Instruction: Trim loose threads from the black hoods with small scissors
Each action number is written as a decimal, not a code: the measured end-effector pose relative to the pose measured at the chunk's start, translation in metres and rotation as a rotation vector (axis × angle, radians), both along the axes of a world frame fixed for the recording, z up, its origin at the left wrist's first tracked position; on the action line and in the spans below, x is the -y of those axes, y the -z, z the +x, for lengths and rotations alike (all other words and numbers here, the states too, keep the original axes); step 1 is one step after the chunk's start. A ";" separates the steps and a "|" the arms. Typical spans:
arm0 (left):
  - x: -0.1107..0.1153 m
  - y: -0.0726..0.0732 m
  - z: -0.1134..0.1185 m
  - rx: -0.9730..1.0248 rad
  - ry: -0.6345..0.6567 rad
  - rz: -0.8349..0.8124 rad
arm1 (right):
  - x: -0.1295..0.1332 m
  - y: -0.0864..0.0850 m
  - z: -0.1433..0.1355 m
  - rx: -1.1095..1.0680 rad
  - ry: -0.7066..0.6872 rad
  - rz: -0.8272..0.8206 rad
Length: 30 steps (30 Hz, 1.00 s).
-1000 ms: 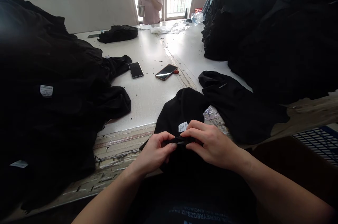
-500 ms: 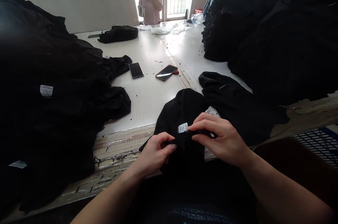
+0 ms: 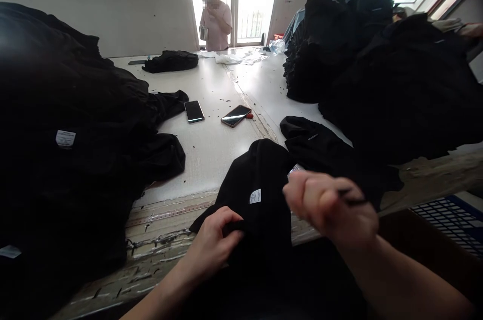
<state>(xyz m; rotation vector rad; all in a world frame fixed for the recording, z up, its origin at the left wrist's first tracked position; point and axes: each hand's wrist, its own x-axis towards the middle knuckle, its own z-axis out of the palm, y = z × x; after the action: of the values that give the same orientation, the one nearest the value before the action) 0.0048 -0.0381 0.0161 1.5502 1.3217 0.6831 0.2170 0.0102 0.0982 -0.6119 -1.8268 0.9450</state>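
A black garment (image 3: 260, 166) with a small white label (image 3: 255, 196) lies over the near table edge in front of me. My left hand (image 3: 218, 238) pinches its dark cloth between thumb and fingers, left of the label. Raised to the right of the garment, my right hand (image 3: 332, 207) is closed in a fist and smeared by motion. A small black tool (image 3: 352, 199) shows in its grip; the blur hides its exact shape. Just beyond that hand lies a second black garment (image 3: 313, 146) with a small printed mark.
Large heaps of black garments stand at left (image 3: 75, 98) and right (image 3: 377, 88). Two phones (image 3: 194, 111) (image 3: 236, 115) lie mid-table. A folded black bundle (image 3: 171, 61) and clear plastic (image 3: 241, 57) are farther back. A person (image 3: 217, 23) holding a metal cup stands by the window. A blue grid basket (image 3: 449, 224) sits at lower right.
My right hand has let go of the cloth by the label and moved right, closing into a fist. My left hand has shifted slightly down and left, still pinching the cloth. The view has tilted up.
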 end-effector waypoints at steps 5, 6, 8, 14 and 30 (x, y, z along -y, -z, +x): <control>0.009 -0.006 0.003 -0.054 0.091 0.038 | -0.093 0.012 0.001 0.166 0.523 -0.141; 0.009 -0.010 0.003 -0.057 0.116 0.029 | -0.113 0.022 -0.002 0.315 0.585 -0.224; 0.005 -0.017 0.002 -0.062 0.145 0.024 | -0.145 0.045 -0.008 0.425 0.577 -0.302; -0.041 -0.030 0.003 -0.021 -0.031 0.099 | -0.157 0.098 -0.017 0.461 0.498 -0.430; -0.108 0.008 0.052 -0.038 -0.257 0.250 | -0.106 0.112 -0.020 -0.118 0.468 -0.640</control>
<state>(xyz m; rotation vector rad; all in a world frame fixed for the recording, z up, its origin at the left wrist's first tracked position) 0.0563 0.0701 0.0084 1.6090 1.5263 1.0167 0.1974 0.1159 -0.0142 -1.2795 -1.1736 1.2008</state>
